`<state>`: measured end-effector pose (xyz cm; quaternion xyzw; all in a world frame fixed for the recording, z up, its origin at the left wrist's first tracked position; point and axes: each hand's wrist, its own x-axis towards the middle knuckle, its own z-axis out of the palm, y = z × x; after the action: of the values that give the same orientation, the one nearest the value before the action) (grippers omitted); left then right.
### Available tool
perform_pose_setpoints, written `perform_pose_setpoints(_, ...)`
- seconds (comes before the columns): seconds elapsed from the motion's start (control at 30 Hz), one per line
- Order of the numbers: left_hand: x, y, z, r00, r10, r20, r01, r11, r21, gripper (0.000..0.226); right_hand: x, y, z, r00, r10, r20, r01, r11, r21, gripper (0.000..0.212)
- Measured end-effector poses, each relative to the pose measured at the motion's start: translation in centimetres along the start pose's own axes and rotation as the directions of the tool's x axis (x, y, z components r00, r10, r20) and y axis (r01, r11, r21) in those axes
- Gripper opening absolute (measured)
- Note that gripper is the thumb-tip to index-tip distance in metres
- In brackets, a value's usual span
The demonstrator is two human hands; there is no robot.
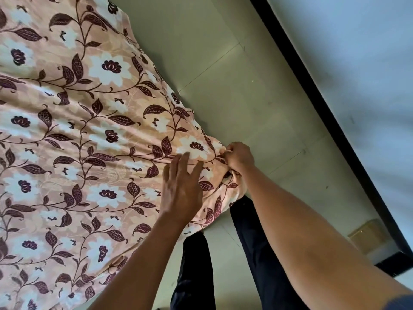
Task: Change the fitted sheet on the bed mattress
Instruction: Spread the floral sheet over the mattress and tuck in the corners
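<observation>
Fingers point(183, 161) splayed on sheet point(89, 113), left hand point(182, 193) — right hand point(239, 157) curled round corner

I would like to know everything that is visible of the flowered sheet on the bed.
The floral sheet is a peach-pink cloth, soft-looking, printed with white flowers, dark maroon leaves and thin vines. It covers the bed top in view and hangs over the edge. Wrinkles run toward the near corner, where the cloth is bunched. There the right hand grips a fold, and the left hand rests on the sheet with fingers spread.
</observation>
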<state>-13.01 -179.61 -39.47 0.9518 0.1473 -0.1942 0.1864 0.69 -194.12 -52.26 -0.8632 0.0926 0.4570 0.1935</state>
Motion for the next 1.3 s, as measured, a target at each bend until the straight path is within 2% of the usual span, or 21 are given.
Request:
perform_pose_setpoints(0.07,0.7,0.5,0.9,0.990,0.078,0.120,-0.096,0.985,0.144,0.071,1.1,-0.2,0.4,0.999,0.015,-0.031,-0.016,0.999,-0.033,0.019)
perform_pose_setpoints(0.17,1.4,0.8,2.6,0.967,0.149,0.206,-0.193,0.958,0.214,0.074,2.4,-0.6,1.6,1.000,-0.007,-0.016,0.005,0.995,-0.102,0.023)
perform_pose_setpoints(0.27,1.3,0.9,3.3,0.943,0.200,0.268,-0.258,0.944,0.205,0.073,2.9,-0.3,2.0,0.998,-0.004,-0.061,-0.008,0.982,-0.189,0.025)
perform_pose_setpoints(0.33,0.6,1.1,3.0,0.929,0.233,0.288,-0.286,0.945,0.159,0.077,3.1,-0.6,1.6,0.999,0.019,-0.034,-0.026,0.974,-0.224,0.025)
perform_pose_setpoints(0.5,-0.4,1.2,0.7,0.906,0.168,0.389,-0.226,0.968,0.109,0.081,0.0,-2.7,0.5,0.992,0.001,0.122,0.040,0.942,-0.333,0.027)
perform_pose_setpoints(0.6,-1.2,1.5,-1.7,0.894,0.107,0.435,-0.156,0.985,0.079,0.079,-3.4,-3.1,-0.8,0.987,-0.010,0.162,0.052,0.965,-0.257,0.036)
perform_pose_setpoints(0.7,-1.9,1.9,-5.6,0.920,0.046,0.390,-0.075,0.995,0.060,0.075,-7.3,-4.6,-4.2,0.992,-0.017,0.124,0.039,0.983,-0.182,0.045)
perform_pose_setpoints(0.8,-2.8,2.1,-11.3,0.945,-0.032,0.327,0.011,0.998,0.065,0.071,-12.3,-7.9,-8.2,0.989,-0.098,0.111,0.119,0.974,-0.195,0.054)
perform_pose_setpoints(0.9,-3.7,2.4,-17.4,0.967,-0.094,0.236,0.082,0.995,0.060,0.066,-17.5,-12.0,-12.0,0.968,-0.231,0.094,0.247,0.945,-0.215,0.050)
perform_pose_setpoints(1.07,-6.2,3.1,-26.0,0.981,-0.134,0.137,0.119,0.986,0.115,0.057,-25.5,-17.0,-17.1,0.910,-0.413,0.030,0.407,0.880,-0.246,0.035)
perform_pose_setpoints(1.2,-6.3,3.1,-29.5,0.978,-0.149,0.148,0.119,0.974,0.195,0.062,-27.7,-18.2,-19.0,0.865,-0.491,0.105,0.496,0.801,-0.336,0.033)
perform_pose_setpoints(1.3,-3.4,3.6,-31.2,0.966,-0.226,0.127,0.195,0.956,0.219,0.058,-25.6,-19.3,-21.1,0.838,-0.522,0.158,0.540,0.756,-0.370,0.040)
